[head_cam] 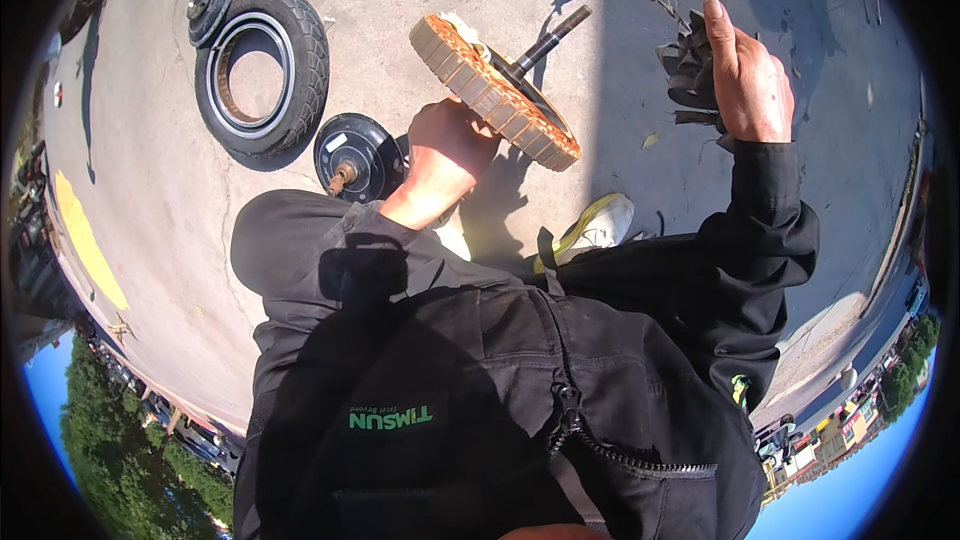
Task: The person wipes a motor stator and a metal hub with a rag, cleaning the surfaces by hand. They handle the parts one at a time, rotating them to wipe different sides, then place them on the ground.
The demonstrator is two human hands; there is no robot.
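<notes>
My left hand (450, 139) grips the lower edge of a hub motor stator (495, 94). The stator is tilted, with copper windings showing along its laminated metal rim. Its threaded axle (551, 41) points up and to the right, and pale wires or sleeving bunch near the top of the windings. My right hand (750, 82) is closed around a bundle of torn dark cloth (684, 75), thumb raised. One long strip of the cloth trails off to the left. A gap separates the stator from the cloth.
On the concrete ground (375, 30) at left lies a scooter wheel with a tyre (307, 75) and an open centre. A motor side cover (217, 0) leans beside it. Near my left knee is a black motor cover (367, 154) with a rusty shaft. My white shoe (607, 221) stands below the stator.
</notes>
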